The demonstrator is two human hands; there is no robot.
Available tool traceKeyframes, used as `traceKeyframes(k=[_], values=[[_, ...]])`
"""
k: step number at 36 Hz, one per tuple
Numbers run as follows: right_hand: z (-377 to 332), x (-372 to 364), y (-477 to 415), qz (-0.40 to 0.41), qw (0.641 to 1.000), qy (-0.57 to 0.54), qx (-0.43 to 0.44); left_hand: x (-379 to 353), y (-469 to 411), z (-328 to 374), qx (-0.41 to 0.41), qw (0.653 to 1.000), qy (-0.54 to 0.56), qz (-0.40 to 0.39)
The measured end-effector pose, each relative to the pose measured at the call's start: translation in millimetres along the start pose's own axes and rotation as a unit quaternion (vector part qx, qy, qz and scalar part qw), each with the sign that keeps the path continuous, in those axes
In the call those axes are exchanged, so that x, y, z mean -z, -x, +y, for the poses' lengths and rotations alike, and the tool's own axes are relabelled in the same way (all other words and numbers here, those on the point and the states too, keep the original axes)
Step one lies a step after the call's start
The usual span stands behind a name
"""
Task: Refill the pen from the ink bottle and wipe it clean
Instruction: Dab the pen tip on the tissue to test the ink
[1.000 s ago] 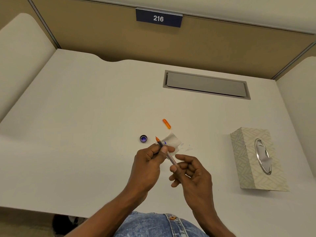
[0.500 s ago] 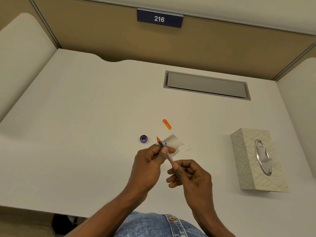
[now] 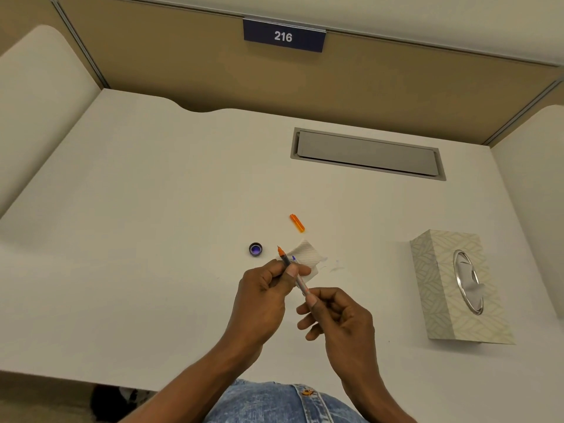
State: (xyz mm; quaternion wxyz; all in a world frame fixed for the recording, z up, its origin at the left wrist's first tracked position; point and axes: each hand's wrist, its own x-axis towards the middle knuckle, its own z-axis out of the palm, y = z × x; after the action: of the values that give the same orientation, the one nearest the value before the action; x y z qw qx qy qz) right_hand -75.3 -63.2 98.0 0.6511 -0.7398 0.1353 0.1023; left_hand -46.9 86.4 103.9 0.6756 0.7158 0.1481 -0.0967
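Note:
A slim pen point(image 3: 300, 281) with an orange tip pointing up and away is pinched near its front by my left hand point(image 3: 265, 297). My right hand point(image 3: 338, 315) grips the pen's rear end between thumb and forefinger. Just behind the pen lies a folded white tissue point(image 3: 306, 254) with a small blue ink spot. The orange pen cap point(image 3: 297, 222) lies on the desk beyond the tissue. A small dark round cap with purple inside point(image 3: 255, 249) sits left of the pen tip. No ink bottle body is visible.
A patterned tissue box point(image 3: 439, 270) with a silver oval opening stands at the right. A grey cable hatch point(image 3: 367, 154) is set into the white desk point(image 3: 152, 209) at the back. Beige partition walls enclose the desk; a sign reads 216.
My right hand has closed its fingers around the pen's rear end and shifted slightly toward the left hand. The left hand and pen tip have stayed nearly still.

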Motion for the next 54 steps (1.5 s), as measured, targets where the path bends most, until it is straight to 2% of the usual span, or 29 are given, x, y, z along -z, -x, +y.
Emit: traceKeyframes(k=[54], values=[[2.5,2.5,-4.1,0.010,1.000,0.019,-0.017,-4.4,-2.8,1.8,0.017,1.000,-0.020,0.018]])
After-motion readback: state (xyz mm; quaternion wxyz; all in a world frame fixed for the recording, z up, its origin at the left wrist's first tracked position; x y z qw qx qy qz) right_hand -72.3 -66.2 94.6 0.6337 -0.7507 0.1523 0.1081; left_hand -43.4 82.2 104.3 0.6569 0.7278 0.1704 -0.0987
